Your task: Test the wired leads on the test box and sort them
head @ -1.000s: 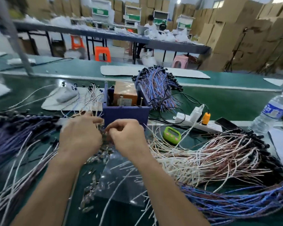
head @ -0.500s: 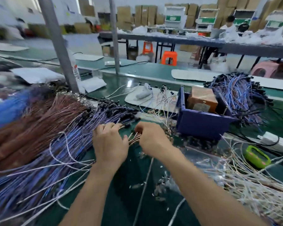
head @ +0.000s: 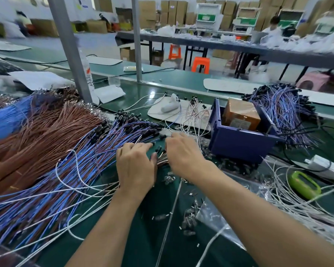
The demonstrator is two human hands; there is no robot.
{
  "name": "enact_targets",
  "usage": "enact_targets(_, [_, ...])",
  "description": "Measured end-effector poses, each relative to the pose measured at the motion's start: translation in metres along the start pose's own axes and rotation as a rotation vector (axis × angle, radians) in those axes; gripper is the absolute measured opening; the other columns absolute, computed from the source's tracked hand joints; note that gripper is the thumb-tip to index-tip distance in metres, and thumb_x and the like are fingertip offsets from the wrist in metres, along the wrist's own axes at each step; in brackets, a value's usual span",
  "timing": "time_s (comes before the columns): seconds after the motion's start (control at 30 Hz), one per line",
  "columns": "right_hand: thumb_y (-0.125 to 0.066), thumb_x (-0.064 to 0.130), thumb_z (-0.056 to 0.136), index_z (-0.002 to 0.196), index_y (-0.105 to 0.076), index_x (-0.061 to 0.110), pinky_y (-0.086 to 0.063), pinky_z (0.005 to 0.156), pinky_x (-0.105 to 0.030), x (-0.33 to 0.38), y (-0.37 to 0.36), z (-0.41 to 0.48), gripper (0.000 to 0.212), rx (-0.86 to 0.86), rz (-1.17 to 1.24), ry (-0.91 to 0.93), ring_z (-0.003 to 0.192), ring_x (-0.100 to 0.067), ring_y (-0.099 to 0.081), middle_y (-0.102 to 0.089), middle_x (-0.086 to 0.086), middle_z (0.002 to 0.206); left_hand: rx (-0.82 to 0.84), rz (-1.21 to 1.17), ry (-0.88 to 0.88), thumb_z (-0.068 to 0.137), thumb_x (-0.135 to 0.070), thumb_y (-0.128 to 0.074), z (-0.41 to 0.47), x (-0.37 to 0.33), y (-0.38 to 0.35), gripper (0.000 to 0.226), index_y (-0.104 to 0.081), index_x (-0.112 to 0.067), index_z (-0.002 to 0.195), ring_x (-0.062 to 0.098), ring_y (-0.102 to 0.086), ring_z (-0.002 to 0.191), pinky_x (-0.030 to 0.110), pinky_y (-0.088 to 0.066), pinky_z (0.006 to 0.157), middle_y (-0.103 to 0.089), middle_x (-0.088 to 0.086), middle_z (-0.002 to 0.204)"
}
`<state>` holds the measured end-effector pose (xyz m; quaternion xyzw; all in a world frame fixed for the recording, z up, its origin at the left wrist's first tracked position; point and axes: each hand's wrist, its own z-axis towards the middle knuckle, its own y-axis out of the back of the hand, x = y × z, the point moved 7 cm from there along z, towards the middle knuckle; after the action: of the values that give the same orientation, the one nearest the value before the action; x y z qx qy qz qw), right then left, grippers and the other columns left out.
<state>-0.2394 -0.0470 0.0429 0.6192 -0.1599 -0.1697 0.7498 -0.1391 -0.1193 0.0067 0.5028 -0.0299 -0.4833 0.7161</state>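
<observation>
- The left hand (head: 136, 166) lies palm down, fingers straight and spread forward on the blue leads (head: 66, 170), with the thumb out beside a small bundle (head: 161, 158) of leads.
- The right hand (head: 183, 153) is knuckles up, fingers bent down over the bundle. Its back hides the grip, so I cannot tell whether it holds.
- Both forearms reach in from below, with the hands close together, near the test box (head: 237, 140) on its left.
- The brown leads (head: 37, 135) lie left of the blue.
</observation>
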Motion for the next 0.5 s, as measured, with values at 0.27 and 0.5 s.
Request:
enact_targets(0.27, [-0.046, -0.005, 0.089, 0.094, -0.06, 0.016, -0.046, 0.072, -0.037, -0.045, 0.075, -0.045, 0.026, -0.393, 0.235, -0.263, 0.083, -0.022, -0.055, -0.06, 0.0, 0.089, 0.047, -0.458, -0.081, 0.1, -0.029, -0.068, -0.01, -0.024, 0.017, 0.029, -0.071, -0.036, 0.128, -0.008, -0.061, 0.064, 0.002, -0.041, 0.062, -0.077, -0.013, 0.091])
enact_targets(0.5, [-0.067, 0.008, 0.089, 0.074, -0.075, 0.025, -0.048, 0.05, -0.019, -0.138, 0.091, -0.12, 0.024, -0.375, 0.905, -0.505, 0.063, -0.004, -0.06, -0.067, 0.009, 0.065, 0.19, -0.914, 0.098, 0.085, -0.012, -0.082, -0.014, -0.038, 0.011, 0.034, -0.079, -0.045, 0.083, -0.002, -0.071, 0.068, 0.008, -0.051, 0.063, -0.078, -0.014, 0.079])
